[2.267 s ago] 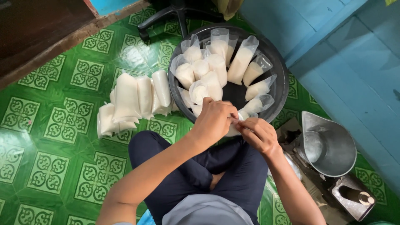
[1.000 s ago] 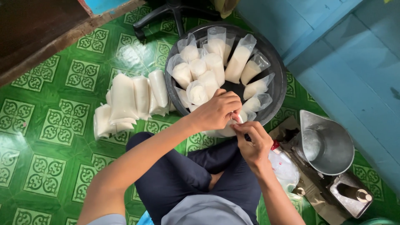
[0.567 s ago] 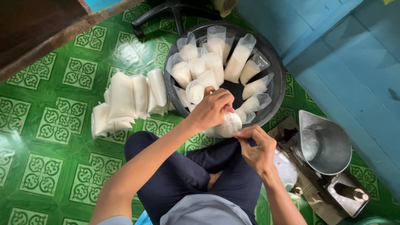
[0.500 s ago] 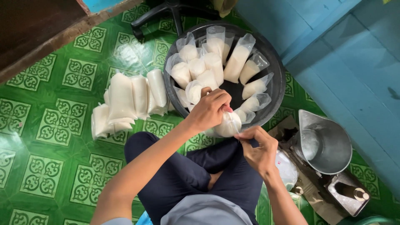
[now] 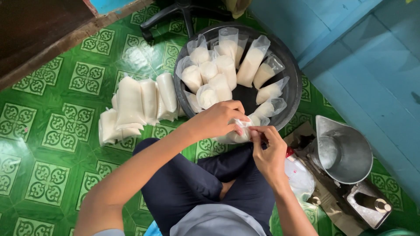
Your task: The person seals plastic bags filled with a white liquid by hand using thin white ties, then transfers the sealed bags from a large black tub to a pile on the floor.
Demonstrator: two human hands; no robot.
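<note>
We see a black basin [image 5: 294,89] holding white-filled plastic bags [image 5: 227,70], left hand [image 5: 216,120] and right hand [image 5: 269,150] fingers pinching one bag [image 5: 236,136] at its near rim.

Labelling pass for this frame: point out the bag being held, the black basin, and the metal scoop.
held bag [image 5: 236,135], head view, on its white filled body below the fingers.
black basin [image 5: 294,85], head view, on its right rim.
metal scoop [image 5: 350,153], head view, on its outer wall.

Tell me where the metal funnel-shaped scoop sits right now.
In the head view, the metal funnel-shaped scoop sits low on the person's right, just beyond the right hand, below the round black basin of filled bags.
</note>
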